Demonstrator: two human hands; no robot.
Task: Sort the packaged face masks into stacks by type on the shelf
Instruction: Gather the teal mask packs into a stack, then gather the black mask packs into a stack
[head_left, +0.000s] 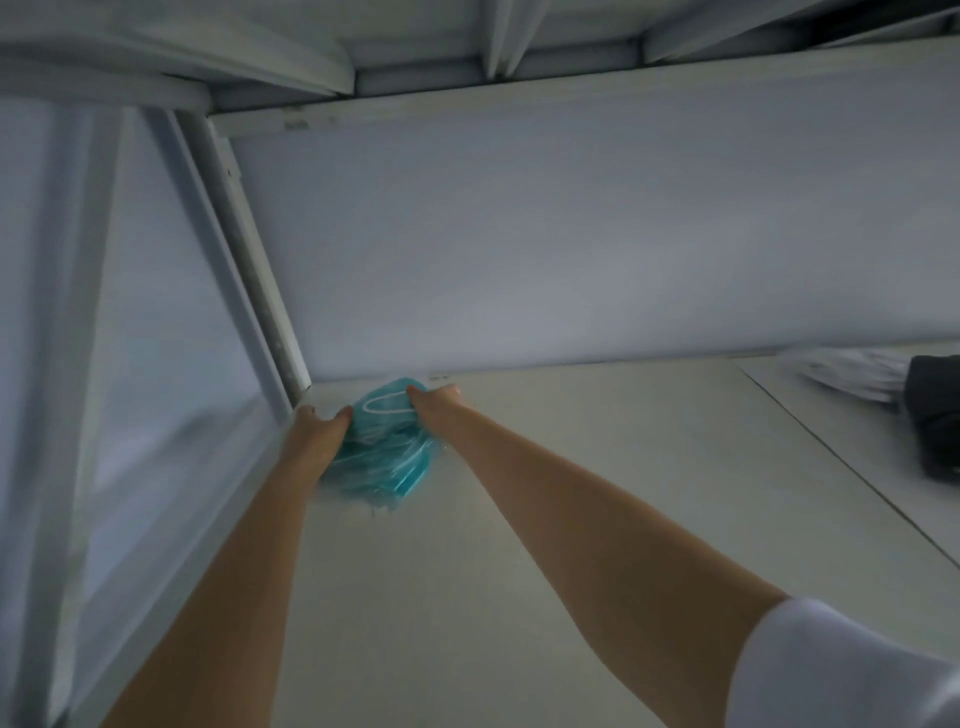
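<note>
Our left hand (322, 422) cups the left edge and right hand (435, 401) grips the far-right edge of the teal mask stack (382, 457), which lies lengthwise away from us in the shelf (545, 519) corner.

Bare forearms, white short sleeve (831, 670), R arm.

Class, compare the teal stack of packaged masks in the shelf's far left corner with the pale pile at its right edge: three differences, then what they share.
Colour: the teal stack is teal; the pale pile whitish. Place: the teal stack sits far left; the pale pile far right, beside a dark item. Handling: left hand and right hand are on the teal stack; none on the pale pile. Both rest on the shelf.
</note>
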